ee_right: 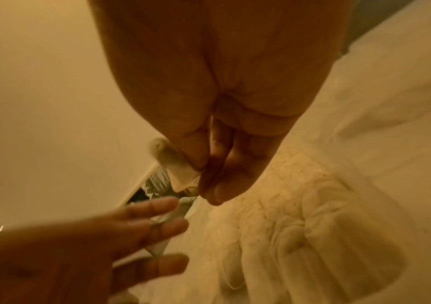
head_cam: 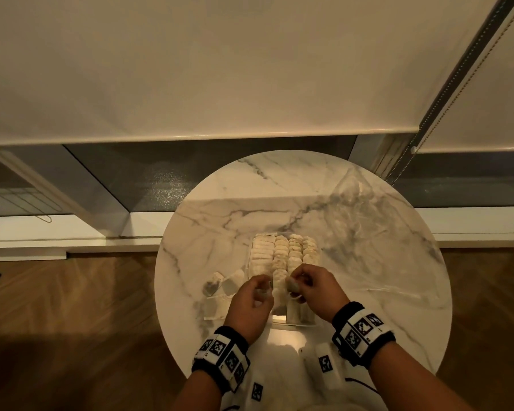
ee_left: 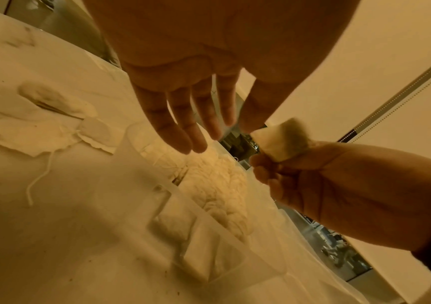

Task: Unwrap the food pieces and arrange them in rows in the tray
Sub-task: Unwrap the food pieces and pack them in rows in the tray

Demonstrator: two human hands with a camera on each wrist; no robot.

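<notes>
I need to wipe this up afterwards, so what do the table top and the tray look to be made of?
Table top: looks like polished marble or a marble-look laminate, white with grey veins and a glossy reflection. Tray: apparently thin clear plastic, with translucent walls showing the food pieces through them.

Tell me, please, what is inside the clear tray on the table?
The tray holds four rows of pale food pieces. Both hands cover the near ends, so their contents there cannot be seen.
</notes>
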